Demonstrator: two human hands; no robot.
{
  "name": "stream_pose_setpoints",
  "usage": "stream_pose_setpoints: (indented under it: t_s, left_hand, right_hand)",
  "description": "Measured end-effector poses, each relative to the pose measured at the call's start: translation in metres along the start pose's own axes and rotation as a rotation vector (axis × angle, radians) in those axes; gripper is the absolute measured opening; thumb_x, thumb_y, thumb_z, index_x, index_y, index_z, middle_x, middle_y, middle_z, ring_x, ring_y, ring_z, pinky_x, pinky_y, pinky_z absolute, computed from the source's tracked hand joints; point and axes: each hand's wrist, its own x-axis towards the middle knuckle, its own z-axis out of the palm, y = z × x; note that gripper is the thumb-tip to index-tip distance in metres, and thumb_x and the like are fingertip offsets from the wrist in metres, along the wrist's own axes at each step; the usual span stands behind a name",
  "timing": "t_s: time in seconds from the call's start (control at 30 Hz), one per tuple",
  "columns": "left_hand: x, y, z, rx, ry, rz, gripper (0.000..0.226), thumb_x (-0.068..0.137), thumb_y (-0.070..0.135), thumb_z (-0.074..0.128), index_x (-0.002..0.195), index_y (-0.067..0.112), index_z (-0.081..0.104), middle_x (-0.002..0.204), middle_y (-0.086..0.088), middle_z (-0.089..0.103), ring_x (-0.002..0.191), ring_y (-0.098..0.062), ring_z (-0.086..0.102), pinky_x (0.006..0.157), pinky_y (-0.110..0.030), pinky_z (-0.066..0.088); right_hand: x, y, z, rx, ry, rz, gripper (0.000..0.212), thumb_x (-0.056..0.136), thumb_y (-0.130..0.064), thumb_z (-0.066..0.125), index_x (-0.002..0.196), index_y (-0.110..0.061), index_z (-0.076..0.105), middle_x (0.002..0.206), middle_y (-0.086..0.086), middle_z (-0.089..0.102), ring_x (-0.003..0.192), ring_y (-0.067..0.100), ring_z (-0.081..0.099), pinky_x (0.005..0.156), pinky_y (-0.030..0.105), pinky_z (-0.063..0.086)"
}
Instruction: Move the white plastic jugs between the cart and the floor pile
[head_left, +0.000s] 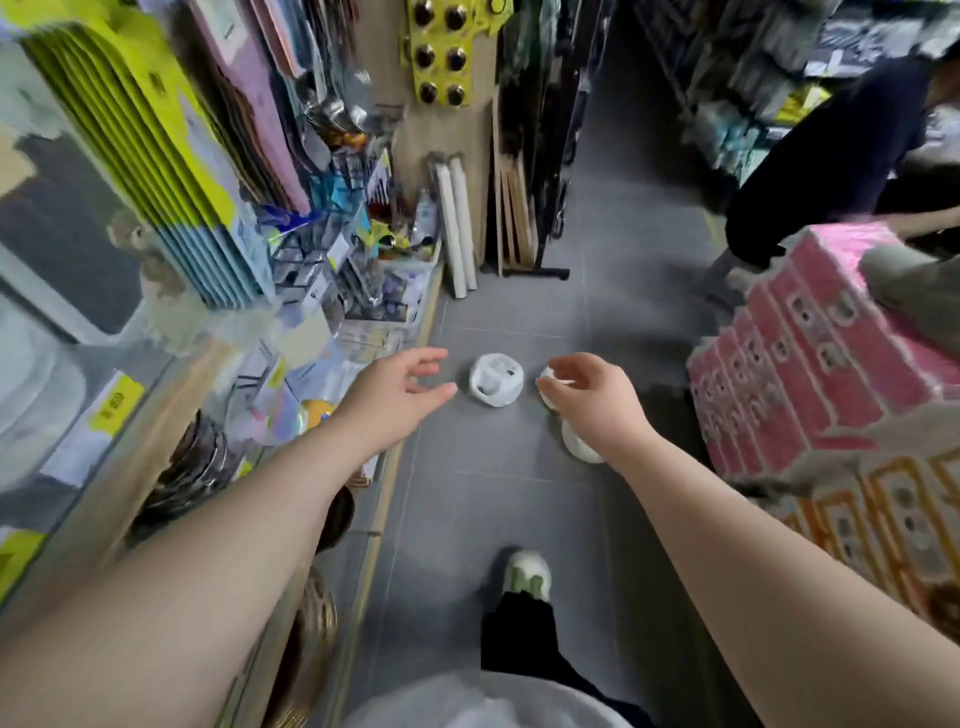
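Right hand (597, 400) curled, fingertips pinching a small white piece (548, 387); whether fully gripped, hard to tell through the blur. Left hand (400, 395) loosely spread, fingers relaxed, holding nothing. Between the two hands, on the grey floor (493, 509): a round white case (496, 379), apart from the left fingertips, just beside the pinched piece. Right of the case and nearer the camera, partly behind the right wrist: another white round thing (579, 447), also on the floor. Left of the case: shelves (218, 291) crowded with packets, yellow and blue cards, clear bags. Right of the case: stacked pink boxes (789, 364), orange boxes below them. Beyond the case, far right: another person (831, 156) in dark clothes, bent over. Nearer than the case: a white shoe (527, 574) and black trouser leg. Beyond the case: white rolls (457, 223) leaning against a wooden post.
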Motion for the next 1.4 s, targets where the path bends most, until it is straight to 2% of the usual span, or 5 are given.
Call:
stream_pose_setpoints:
  t_s: [0.23,0.73,1.07,1.2,1.4]
  left_hand:
    - [0.150,-0.005,0.005,0.001,0.030,-0.114,0.046,0.089,0.025,0.068,0.133,0.027,0.056,0.118,0.006,0.060,0.090,-0.009,0.058,0.066,-0.023,0.044]
    - [0.472,-0.070,0.007,0.085,-0.254,-0.192,0.045,0.089,0.029,0.068,0.132,0.029,0.055,0.117,0.010,0.060,0.098,-0.012,0.060,0.083,-0.024,0.039]
    - [0.610,-0.246,0.162,0.018,-0.226,-0.336,0.058,0.089,0.028,0.069,0.140,0.040,0.044,0.114,0.005,0.060,0.095,-0.017,0.062,0.088,-0.029,0.048]
    - [0.657,-0.346,0.240,0.073,-0.219,-0.373,0.064,0.089,0.031,0.069,0.145,0.039,0.038,0.114,0.007,0.060,0.074,-0.005,0.057,0.068,-0.020,0.043]
    - [0.730,-0.465,0.334,0.184,-0.365,-0.364,0.077,0.082,0.050,0.069,0.148,0.041,0.030,0.139,-0.003,0.056,0.120,-0.020,0.058,0.103,-0.032,0.043]
  right_hand:
    - [0.174,-0.004,0.015,0.002,-0.120,0.034,0.029,0.088,-0.029,0.064,0.116,-0.022,0.064,0.113,-0.002,0.066,0.092,0.021,0.065,0.082,0.038,0.055]
    - [0.455,0.013,0.098,-0.109,-0.128,0.306,0.033,0.089,-0.027,0.063,0.121,-0.019,0.063,0.116,-0.003,0.065,0.111,0.016,0.059,0.083,0.019,0.039]
    - [0.583,0.222,0.202,-0.013,-0.108,0.524,0.032,0.089,-0.026,0.063,0.121,-0.020,0.063,0.110,-0.003,0.065,0.096,0.013,0.059,0.080,0.025,0.041]
    - [0.622,0.329,0.266,0.117,-0.035,0.638,0.040,0.086,-0.029,0.068,0.125,-0.018,0.060,0.118,0.004,0.065,0.098,0.019,0.062,0.089,0.035,0.052]
    - [0.646,0.453,0.355,0.314,0.022,0.673,0.087,0.062,-0.054,0.080,0.137,-0.027,0.046,0.130,0.002,0.059,0.119,0.021,0.057,0.102,0.046,0.047]
